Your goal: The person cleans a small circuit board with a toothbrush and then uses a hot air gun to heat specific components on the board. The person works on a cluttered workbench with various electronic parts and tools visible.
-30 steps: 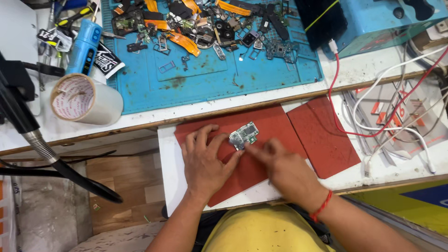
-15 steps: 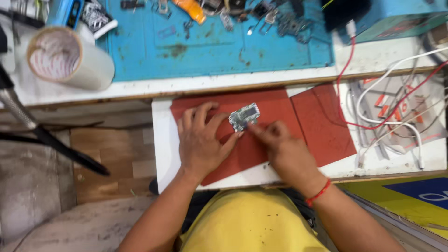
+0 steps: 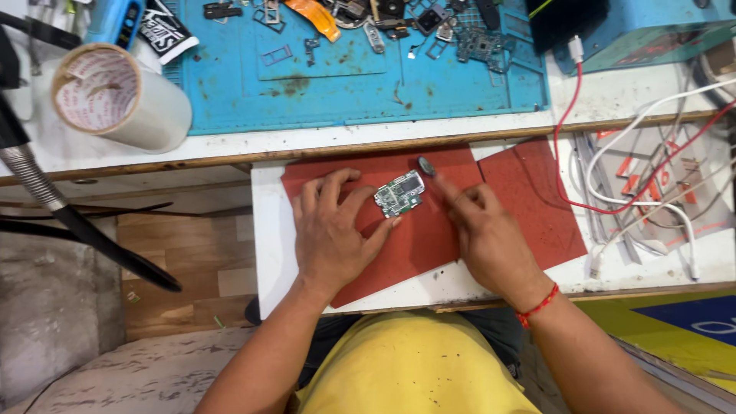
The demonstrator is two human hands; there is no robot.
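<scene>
Right hand [image 3: 491,238] shifted — fingertip over coin-like disc [image 3: 426,165]

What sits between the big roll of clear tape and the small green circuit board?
Head view: the white bench edge with its wooden lip, then bare red rubber mat; the left hand's fingers reach the small green circuit board from the clear tape roll's side.

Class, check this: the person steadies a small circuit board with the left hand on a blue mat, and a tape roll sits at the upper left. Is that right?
Not quite. In the head view, the left hand steadies the circuit board on a red mat, not a blue one. The tape roll does sit at the upper left.
</scene>
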